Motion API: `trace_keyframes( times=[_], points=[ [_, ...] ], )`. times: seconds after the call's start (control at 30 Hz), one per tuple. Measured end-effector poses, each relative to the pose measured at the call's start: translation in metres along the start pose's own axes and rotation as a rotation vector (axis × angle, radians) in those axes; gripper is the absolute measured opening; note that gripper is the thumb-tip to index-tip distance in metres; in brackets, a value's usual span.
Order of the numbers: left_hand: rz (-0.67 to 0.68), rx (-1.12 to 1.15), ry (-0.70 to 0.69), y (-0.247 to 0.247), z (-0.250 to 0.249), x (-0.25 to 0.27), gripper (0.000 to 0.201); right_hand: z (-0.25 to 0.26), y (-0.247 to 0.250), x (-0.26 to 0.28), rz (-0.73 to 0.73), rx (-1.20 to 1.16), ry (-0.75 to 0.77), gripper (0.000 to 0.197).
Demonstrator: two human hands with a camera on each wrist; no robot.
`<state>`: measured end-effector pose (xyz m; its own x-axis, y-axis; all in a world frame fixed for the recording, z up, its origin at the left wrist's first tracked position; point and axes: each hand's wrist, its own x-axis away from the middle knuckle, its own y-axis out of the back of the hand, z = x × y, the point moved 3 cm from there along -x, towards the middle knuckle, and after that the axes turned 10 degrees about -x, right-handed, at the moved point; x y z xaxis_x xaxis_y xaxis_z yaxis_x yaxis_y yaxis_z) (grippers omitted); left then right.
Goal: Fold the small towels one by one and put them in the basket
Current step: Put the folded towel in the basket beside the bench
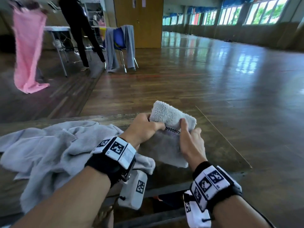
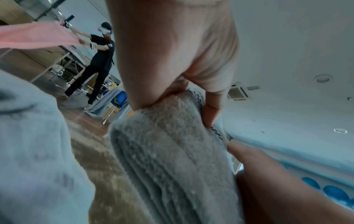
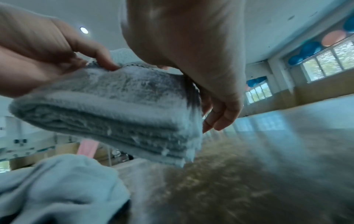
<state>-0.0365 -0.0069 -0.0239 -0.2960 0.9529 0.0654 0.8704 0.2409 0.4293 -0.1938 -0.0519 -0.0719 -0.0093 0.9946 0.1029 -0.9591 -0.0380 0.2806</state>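
You're in a big hall or studio: glossy wooden floor point(image 1: 197, 76), long window row point(image 1: 230, 17) far right, folding table point(image 1: 56, 28) far left.

We record a small grey terry towel point(image 1: 171, 116), its hem edged in a black-and-white checked band point(image 1: 172, 130). Left of that towel lies a pale grey heap of crumpled towels point(image 1: 49, 145). Beyond it hangs a pink cloth point(image 1: 28, 51), with a blue chair point(image 1: 119, 39) under grey fabric.

head view: looking forward and down over both forearms, across the table point(image 1: 213, 145) toward the hall. wrist views: very close, low, tilted up past the folded towel point(image 2: 172, 151), each catching the opposite hand.
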Motion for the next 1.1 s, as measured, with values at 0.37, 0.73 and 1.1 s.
trace_keyframes(
  times=[0.37,0.73,1.1],
  points=[
    [-0.27,0.262,0.053,0.203,0.043,0.107,0.017,0.133,-0.125,0.102,0.508,-0.082,0.455,0.053],
    [-0.67,0.482,0.422,0.323,0.226,0.311,0.054,0.133,-0.317,0.288,1.169,0.27,0.453,0.08],
    [-0.769,0.307,0.774,0.218,0.438,0.403,0.031,-0.065,-0.415,0.358,1.484,0.655,0.266,0.045]
  ],
)
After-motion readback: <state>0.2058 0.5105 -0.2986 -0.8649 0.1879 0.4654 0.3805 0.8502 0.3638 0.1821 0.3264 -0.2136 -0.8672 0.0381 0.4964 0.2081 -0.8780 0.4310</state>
